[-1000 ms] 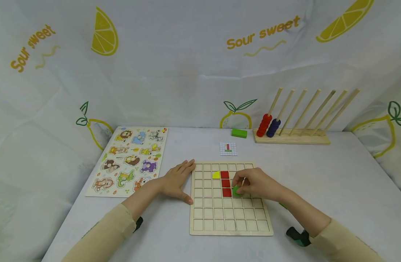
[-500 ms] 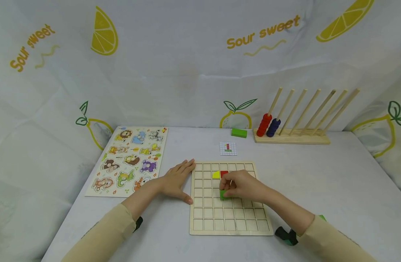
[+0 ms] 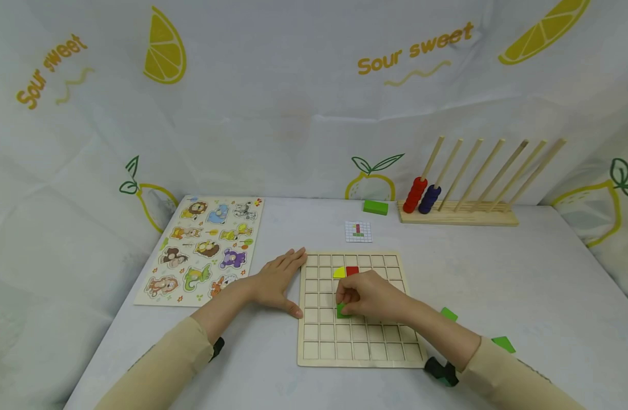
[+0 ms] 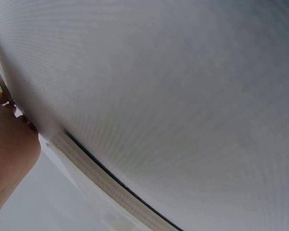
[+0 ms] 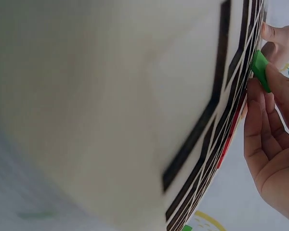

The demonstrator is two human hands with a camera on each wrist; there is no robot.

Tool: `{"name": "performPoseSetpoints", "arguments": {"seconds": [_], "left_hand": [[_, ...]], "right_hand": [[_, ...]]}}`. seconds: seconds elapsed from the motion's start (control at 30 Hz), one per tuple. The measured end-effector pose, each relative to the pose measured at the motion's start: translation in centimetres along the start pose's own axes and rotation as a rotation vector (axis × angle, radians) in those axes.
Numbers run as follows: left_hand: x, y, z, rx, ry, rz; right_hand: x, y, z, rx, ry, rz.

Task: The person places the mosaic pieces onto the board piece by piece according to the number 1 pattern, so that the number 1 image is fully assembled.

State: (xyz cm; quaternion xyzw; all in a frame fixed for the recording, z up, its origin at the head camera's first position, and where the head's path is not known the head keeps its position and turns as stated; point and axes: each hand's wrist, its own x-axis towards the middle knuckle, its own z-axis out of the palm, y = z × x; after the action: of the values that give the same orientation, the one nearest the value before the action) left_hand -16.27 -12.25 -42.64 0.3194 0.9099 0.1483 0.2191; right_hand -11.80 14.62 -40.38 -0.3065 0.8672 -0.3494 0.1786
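Note:
My right hand (image 3: 372, 296) pinches a small green square tile (image 3: 342, 311) between thumb and fingers, low over the middle of a wooden grid board (image 3: 343, 335). The same green tile (image 5: 261, 72) shows at the fingertips in the right wrist view, tilted against the board's surface. A yellow rounded piece (image 3: 339, 273) sits in the grid beside a red tile (image 3: 352, 271); my right hand hides the cells below that red one. My left hand (image 3: 275, 286) lies spread with straight fingers, its thumb and fingertips at the board's left edge.
A small pattern card (image 3: 358, 232) and a green block (image 3: 375, 207) lie behind the board. Loose green tiles (image 3: 503, 344) lie near my right forearm. An animal puzzle board (image 3: 197, 250) is at left; a peg rack (image 3: 460, 216) with red and blue beads stands at back right.
My right hand has moved left and slightly nearer with the green tile, now covering the lower red tiles. Green tiles by the right forearm have come into view. My left hand stays put.

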Motion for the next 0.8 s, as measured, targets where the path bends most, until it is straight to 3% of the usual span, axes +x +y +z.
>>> {"name": "performPoseSetpoints", "arguments": {"seconds": [0.8], "left_hand": [[0.02,0.08,0.02,-0.007,-0.005,-0.008]], "right_hand": [[0.05,-0.27,0.89,-0.104,-0.004,-0.02]]}}
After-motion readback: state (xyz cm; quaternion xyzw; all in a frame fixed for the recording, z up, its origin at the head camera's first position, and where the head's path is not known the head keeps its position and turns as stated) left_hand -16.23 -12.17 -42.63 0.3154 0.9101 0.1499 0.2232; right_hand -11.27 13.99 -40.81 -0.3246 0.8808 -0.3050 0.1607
